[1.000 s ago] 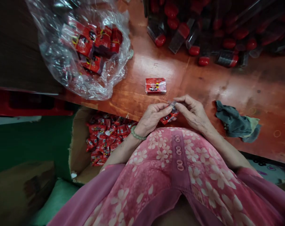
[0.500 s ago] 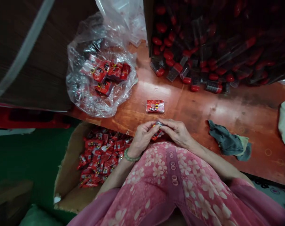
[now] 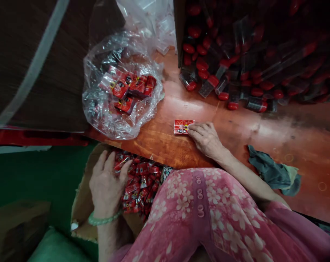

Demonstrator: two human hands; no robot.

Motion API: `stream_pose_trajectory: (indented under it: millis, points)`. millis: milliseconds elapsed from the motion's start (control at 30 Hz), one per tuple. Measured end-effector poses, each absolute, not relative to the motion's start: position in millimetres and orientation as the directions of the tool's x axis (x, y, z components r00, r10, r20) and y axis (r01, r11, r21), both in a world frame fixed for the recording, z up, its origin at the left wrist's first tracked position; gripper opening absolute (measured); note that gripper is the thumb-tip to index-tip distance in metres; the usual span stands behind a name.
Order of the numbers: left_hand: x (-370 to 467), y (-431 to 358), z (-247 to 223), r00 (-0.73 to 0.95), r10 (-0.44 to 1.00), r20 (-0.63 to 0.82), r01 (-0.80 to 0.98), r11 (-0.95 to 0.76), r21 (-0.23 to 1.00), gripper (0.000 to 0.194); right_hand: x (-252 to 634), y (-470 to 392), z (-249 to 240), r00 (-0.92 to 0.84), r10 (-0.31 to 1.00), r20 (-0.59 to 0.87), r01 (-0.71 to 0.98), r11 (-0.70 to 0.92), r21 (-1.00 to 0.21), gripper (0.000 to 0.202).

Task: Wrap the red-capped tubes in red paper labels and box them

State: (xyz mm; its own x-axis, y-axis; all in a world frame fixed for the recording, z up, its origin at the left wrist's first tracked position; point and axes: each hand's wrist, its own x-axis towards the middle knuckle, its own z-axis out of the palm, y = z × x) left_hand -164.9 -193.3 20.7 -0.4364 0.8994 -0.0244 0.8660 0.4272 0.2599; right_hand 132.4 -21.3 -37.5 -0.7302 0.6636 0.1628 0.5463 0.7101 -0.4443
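Right hand [image 3: 205,140], in the head view, lies with fingers together over one end of a red packet [image 3: 180,127] by the bench's [image 3: 181,154] near edge; I can't tell whether it grips or just steadies it. The left hand [image 3: 106,187], spread wide and visibly holding nothing, is over the carton [image 3: 84,205] of wrapped packs [image 3: 132,187], set beside that edge seemingly for easy reach.

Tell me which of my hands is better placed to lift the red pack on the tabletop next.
Right, probably: your right hand has its fingers at one end of the red pack, while your left hand is over the cardboard box of small packets.
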Motion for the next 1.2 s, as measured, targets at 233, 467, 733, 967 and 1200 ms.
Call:
stream_pose_trajectory:
  millis: [233,467,733,967,1200]
  points:
    - [-69.5,-96.8,-15.9,0.116,0.944,0.308,0.851,-0.255,0.460,0.037,128.5,-17.1,-35.9,-0.772,0.616,0.157,0.544,0.767,-0.340,0.029]
    - [-53.3,-67.4,-44.1,0.205,0.927,0.316,0.834,-0.334,0.440,0.035,132.0,-9.0,-23.0,-0.744,0.660,0.109,0.553,0.698,-0.456,0.025]
    - [-52.7,-64.4,-39.5,0.094,0.951,0.295,0.769,-0.257,0.586,0.022,169.4,71.3,-3.0,-0.368,0.908,0.201,0.764,0.418,-0.491,0.046]
    - [-51.0,-57.1,-37.3,0.189,0.944,0.271,0.842,-0.298,0.450,0.034,163.8,112.0,-27.0,-0.173,0.978,0.117,0.931,0.201,-0.304,0.066]
    - [-50.4,-60.3,-38.5,0.329,0.895,0.300,0.863,-0.414,0.289,0.030,188.4,106.7,-31.5,-0.106,0.968,0.226,0.807,0.216,-0.549,0.033]
